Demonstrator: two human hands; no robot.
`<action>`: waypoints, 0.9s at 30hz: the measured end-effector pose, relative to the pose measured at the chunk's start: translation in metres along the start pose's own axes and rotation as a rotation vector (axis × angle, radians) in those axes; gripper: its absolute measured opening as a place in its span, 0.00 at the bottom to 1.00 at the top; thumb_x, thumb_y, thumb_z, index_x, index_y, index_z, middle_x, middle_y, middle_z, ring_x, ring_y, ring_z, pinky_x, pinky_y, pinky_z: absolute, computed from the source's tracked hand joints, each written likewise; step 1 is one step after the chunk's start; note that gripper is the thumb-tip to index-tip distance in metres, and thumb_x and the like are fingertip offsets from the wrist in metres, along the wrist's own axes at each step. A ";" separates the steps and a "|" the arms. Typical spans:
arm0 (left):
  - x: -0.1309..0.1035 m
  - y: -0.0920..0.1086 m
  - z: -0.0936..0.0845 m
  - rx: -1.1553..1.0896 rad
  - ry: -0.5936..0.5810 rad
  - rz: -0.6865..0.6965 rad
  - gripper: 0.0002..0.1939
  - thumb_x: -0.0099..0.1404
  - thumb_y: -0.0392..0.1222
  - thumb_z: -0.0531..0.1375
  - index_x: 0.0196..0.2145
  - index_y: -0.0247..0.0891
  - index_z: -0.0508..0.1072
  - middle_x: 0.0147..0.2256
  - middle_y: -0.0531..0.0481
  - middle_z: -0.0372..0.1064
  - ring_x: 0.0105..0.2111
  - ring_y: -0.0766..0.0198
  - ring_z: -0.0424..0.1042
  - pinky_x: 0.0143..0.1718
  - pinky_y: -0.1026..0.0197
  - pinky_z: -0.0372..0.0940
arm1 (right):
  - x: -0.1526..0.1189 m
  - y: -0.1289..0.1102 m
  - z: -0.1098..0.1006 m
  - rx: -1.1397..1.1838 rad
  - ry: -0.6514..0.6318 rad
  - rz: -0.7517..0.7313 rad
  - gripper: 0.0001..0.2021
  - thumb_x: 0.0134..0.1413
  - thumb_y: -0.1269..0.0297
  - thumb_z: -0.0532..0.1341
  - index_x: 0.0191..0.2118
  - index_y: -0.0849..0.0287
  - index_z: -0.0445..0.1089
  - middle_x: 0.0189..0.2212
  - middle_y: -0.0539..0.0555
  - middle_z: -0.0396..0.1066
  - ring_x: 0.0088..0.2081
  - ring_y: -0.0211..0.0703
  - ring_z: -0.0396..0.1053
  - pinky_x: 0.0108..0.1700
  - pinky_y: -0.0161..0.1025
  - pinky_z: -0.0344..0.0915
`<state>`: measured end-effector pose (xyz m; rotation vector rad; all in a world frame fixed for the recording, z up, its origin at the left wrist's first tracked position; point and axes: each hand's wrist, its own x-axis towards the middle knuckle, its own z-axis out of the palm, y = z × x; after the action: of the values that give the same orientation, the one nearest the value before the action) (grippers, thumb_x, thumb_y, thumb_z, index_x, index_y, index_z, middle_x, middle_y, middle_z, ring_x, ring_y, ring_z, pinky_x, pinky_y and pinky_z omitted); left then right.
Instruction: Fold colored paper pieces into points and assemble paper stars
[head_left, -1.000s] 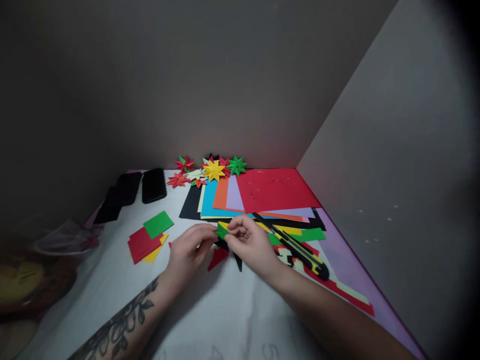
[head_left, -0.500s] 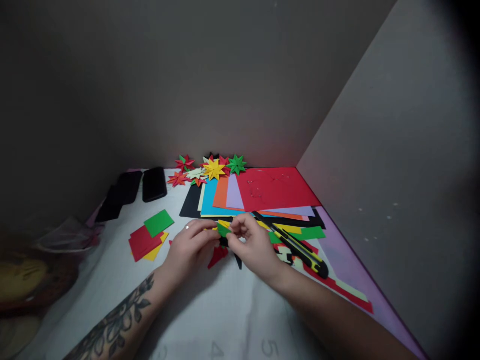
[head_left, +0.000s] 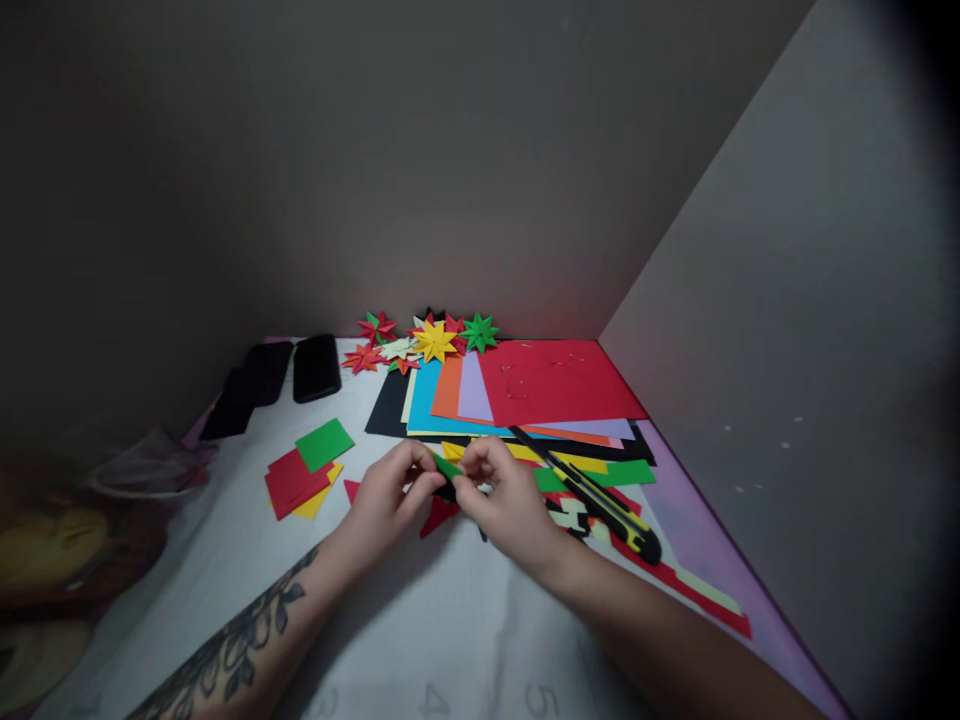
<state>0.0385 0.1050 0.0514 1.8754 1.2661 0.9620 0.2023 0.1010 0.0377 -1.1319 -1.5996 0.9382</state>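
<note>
- Head view: a small green folded paper piece (head_left: 448,466) is pinched between the fingertips of both hands, just above the white tabletop (head_left: 420,620) and near its middle.
- The left hand (head_left: 390,495) is closed on the left end of the piece, thumb against forefinger; a tattooed forearm (head_left: 232,650) is seen behind it.
- The right hand (head_left: 501,492) is closed on the right end of the piece, its fingers curled inward.
- A red paper scrap (head_left: 437,515) and a black scrap are seen lying on the tabletop directly under the hands.
- A yellow-and-black utility knife (head_left: 592,497) is laid slantwise just right of the right hand, on top of green, yellow and red paper offcuts.
- A fanned stack of coloured paper sheets (head_left: 517,385) is spread behind the hands, with a red sheet on top and blue, orange, lilac and black sheets showing at its left.
- A cluster of folded paper stars (head_left: 431,340) in yellow, green and red is set at the far edge, against the wall.
- Small red, green and yellow paper squares (head_left: 304,470) are piled to the left of the left hand, well apart from it.
- Two black phones (head_left: 316,367) are placed at the far left of the tabletop.
</note>
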 end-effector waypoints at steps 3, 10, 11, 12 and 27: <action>-0.001 0.001 0.006 -0.119 0.105 -0.096 0.04 0.60 0.39 0.56 0.30 0.38 0.63 0.28 0.54 0.63 0.26 0.69 0.64 0.26 0.68 0.61 | -0.001 0.001 0.003 0.074 0.010 0.030 0.06 0.47 0.73 0.56 0.32 0.56 0.58 0.26 0.46 0.61 0.28 0.35 0.63 0.31 0.32 0.60; -0.002 0.001 0.009 -0.109 0.201 -0.123 0.04 0.60 0.39 0.57 0.30 0.37 0.70 0.29 0.52 0.68 0.29 0.67 0.68 0.29 0.68 0.64 | -0.001 0.000 0.008 0.129 0.019 0.100 0.08 0.45 0.72 0.58 0.32 0.56 0.58 0.25 0.45 0.62 0.27 0.35 0.65 0.30 0.32 0.62; -0.002 0.000 0.009 -0.094 0.210 -0.110 0.04 0.60 0.39 0.58 0.30 0.37 0.71 0.30 0.51 0.69 0.31 0.66 0.69 0.30 0.67 0.65 | -0.001 0.000 0.008 0.121 0.034 0.106 0.08 0.45 0.72 0.58 0.32 0.56 0.58 0.25 0.45 0.61 0.27 0.35 0.64 0.30 0.32 0.62; -0.003 -0.001 0.009 -0.076 0.216 -0.090 0.04 0.59 0.39 0.58 0.32 0.37 0.72 0.32 0.50 0.70 0.32 0.66 0.70 0.32 0.66 0.66 | -0.001 0.000 0.008 0.115 0.048 0.108 0.08 0.45 0.72 0.58 0.31 0.56 0.57 0.25 0.45 0.61 0.27 0.35 0.64 0.30 0.32 0.62; -0.003 0.006 0.009 0.017 0.067 -0.092 0.07 0.62 0.41 0.54 0.29 0.38 0.70 0.31 0.50 0.67 0.32 0.64 0.67 0.31 0.64 0.63 | -0.003 0.005 0.005 -0.133 0.069 -0.067 0.04 0.48 0.72 0.55 0.28 0.56 0.59 0.25 0.48 0.63 0.27 0.37 0.63 0.30 0.34 0.59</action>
<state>0.0476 0.0995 0.0512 1.7948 1.3913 0.9748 0.1991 0.0994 0.0310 -1.1809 -1.6526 0.7500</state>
